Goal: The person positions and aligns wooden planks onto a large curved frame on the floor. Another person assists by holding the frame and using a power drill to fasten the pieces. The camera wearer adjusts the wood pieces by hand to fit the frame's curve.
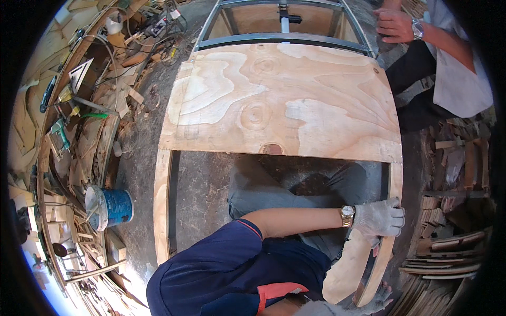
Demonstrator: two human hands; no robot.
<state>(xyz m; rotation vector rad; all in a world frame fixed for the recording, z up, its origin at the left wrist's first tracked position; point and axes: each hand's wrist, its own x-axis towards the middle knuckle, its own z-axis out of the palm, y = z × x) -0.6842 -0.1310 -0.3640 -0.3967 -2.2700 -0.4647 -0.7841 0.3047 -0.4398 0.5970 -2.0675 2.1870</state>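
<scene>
A large sheet of plywood (221, 105) with knots and pale patches covers the far part of a metal frame. A wooden rail (385, 258) runs toward me along the right side of the frame. My left hand (378, 218), in a grey-white glove with a gold watch at the wrist, reaches across to the right and closes over this rail. Under the near end of the rail is my right hand (380, 301), also gloved, its fingers curling out past the outer edge; its palm is hidden. A thin, pale wood piece (345, 268) stands against the rail's inner side.
On the right, another person's hand (395, 26) shows near the frame's far corner. A blue bucket (113, 208) stands left of the frame. Tools and wood scraps (121, 89) crowd the left side; stacked wood strips (448, 258) lie to the right.
</scene>
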